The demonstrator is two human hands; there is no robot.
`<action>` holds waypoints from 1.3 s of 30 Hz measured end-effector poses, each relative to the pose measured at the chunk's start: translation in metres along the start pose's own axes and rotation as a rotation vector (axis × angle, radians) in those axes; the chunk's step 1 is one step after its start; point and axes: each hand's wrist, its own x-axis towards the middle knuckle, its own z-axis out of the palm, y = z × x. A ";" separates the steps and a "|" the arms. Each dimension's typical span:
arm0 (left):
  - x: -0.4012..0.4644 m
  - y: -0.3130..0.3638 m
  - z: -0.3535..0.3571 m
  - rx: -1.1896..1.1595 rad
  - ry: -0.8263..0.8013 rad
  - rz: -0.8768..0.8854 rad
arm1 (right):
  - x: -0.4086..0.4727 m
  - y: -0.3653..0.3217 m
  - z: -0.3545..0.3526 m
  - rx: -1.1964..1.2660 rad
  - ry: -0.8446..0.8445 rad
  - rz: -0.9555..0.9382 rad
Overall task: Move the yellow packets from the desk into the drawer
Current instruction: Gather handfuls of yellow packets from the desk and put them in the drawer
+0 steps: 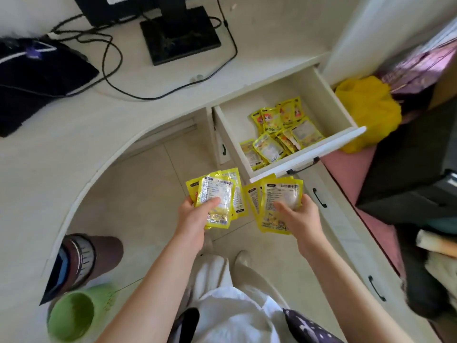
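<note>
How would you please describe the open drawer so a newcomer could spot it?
Start at the curved cream desk; the white pulled-out drawer sits under its right end. Unlike the shut drawers below, it shows loose yellow packets inside.

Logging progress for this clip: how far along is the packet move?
Done: the drawer is open and already holds a pile of packets. In hand: the left hand and the right hand each hold a fan of packets just short of the drawer front. Left: drop both bundles in. No packets show on the visible desk, so these look like the last.
</note>
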 end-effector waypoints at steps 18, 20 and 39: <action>0.110 0.085 0.153 0.007 -0.054 -0.121 | 0.173 -0.111 -0.044 0.022 0.020 -0.003; 0.124 0.088 0.164 0.018 -0.032 -0.128 | 0.193 -0.121 -0.042 -0.024 0.021 -0.005; 0.239 0.080 0.246 0.198 0.254 -0.186 | 0.374 -0.146 0.012 -0.247 -0.212 0.129</action>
